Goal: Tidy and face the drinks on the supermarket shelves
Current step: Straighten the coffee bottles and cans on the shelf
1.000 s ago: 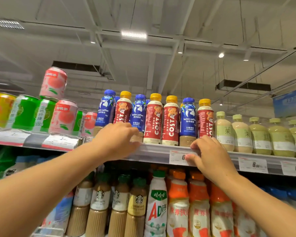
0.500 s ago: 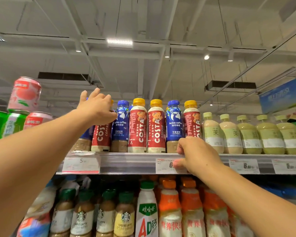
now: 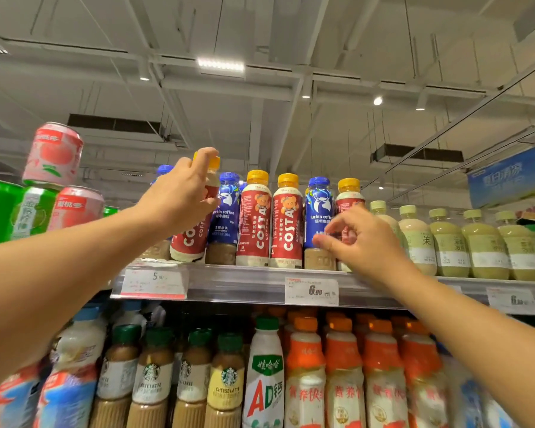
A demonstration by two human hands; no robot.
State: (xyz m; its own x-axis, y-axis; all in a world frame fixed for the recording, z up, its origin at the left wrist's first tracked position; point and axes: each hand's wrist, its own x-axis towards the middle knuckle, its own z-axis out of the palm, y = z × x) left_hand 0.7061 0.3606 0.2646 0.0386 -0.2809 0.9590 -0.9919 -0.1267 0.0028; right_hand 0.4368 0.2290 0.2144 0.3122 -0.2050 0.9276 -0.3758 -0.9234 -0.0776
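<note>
- Left hand [image 3: 179,196] is up on the top shelf [image 3: 244,284], fingers wrapped round the neck of a tilted red Costa coffee bottle [image 3: 192,239], lifted higher than its neighbours, base still at shelf level.
- Right hand [image 3: 357,239] hovers with loosely curled fingers in front of the blue Luckin coffee bottle [image 3: 318,211]; contact is too blurred to call.
- Between the hands stand two upright Costa bottles [image 3: 271,220], labels facing out.
- Left of the tilted bottle: stacked peach cans [image 3: 54,156] and green cans [image 3: 0,208].
- Right of the Luckin bottle: pale green tea bottles [image 3: 451,239].
- Below the shelf: Starbucks latte bottles [image 3: 150,375] and orange-capped bottles [image 3: 343,366].
</note>
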